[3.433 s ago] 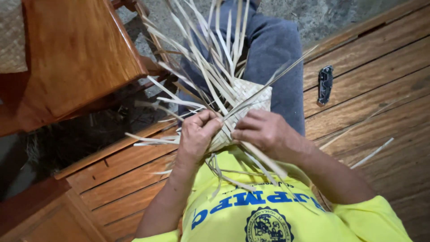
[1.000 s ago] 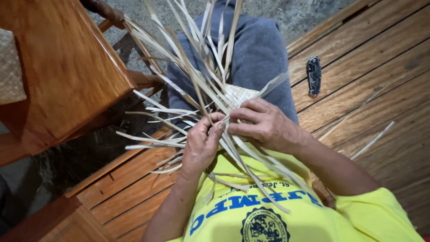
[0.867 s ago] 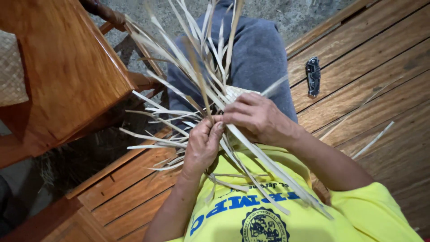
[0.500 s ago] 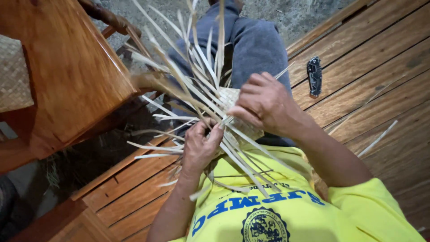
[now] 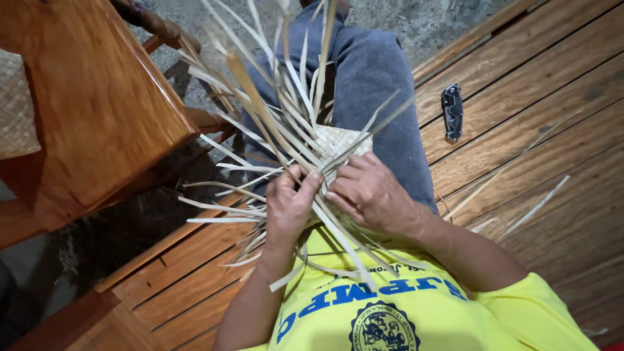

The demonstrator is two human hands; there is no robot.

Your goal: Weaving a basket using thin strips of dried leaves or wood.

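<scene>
The flat woven mat piece (image 5: 338,140) shows a pale straw checkered plait. The long loose leaf strips (image 5: 273,123) are cream-tan. The folded pocket knife (image 5: 452,110) is black and grey.

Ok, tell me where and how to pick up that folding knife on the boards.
Grip the folding knife across its narrow width at mid-handle, coming straight down from above. It lies flat and closed on the wooden boards, long axis pointing roughly away from the person, with bare wood on both long sides, so fingers can close on either edge. Both hands are occupied on the weaving.
</scene>
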